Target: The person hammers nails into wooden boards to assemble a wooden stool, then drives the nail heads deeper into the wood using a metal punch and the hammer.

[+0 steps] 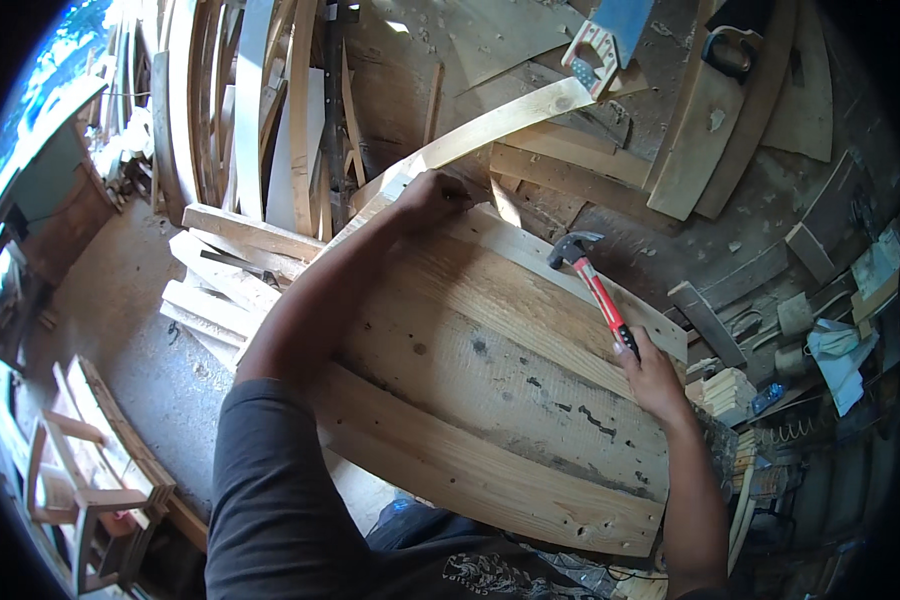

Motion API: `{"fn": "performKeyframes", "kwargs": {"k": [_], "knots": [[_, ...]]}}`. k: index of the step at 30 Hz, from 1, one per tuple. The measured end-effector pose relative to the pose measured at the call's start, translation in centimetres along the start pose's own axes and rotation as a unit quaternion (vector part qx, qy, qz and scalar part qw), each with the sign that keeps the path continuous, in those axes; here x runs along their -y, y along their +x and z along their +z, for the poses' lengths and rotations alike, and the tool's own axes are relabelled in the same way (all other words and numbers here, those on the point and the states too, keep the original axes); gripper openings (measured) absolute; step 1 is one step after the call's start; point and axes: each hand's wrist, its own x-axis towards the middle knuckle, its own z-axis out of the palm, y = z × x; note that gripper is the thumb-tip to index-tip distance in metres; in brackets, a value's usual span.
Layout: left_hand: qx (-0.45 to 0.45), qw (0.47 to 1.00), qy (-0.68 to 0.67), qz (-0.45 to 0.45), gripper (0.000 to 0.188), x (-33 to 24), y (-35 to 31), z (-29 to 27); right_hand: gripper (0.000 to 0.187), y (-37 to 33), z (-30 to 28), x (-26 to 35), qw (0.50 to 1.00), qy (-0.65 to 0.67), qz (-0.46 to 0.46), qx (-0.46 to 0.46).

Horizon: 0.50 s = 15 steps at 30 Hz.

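My right hand [655, 375] is wrapped round the black grip of a claw hammer [598, 290]. Its dark metal head sits over the far light plank, and the shaft is red and white. Under both arms lies a workbench top [450, 350] made of several wide planks, with knots, holes and dark stains. My left hand [436, 196] reaches across to the far left end of the bench, fingers curled down at the narrow light plank [515, 240] along its far edge. Whatever those fingers pinch is hidden or too small to make out.
Beyond the bench, a curved board [505, 122] runs beside a blue handsaw [610, 45]. Another handsaw [735, 50] rests on curved planks at upper right. Long boards [255, 110] lean at upper left, cut lumber [215, 310] is piled left, and a wooden frame [95, 470] stands lower left.
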Motion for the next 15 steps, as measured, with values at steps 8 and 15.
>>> {"fn": "performKeyframes", "kwargs": {"k": [8,15], "knots": [[0.001,0.999,-0.024,-0.049,0.024,-0.9,-0.2,0.3,0.026,3.7,1.2,1.9,0.991,0.113,-0.036,-0.056],[0.02,0.999,-0.002,0.036,0.024,-0.6,-0.3,0.4,0.032,6.1,1.9,6.8,0.982,0.157,-0.078,-0.065]]}}
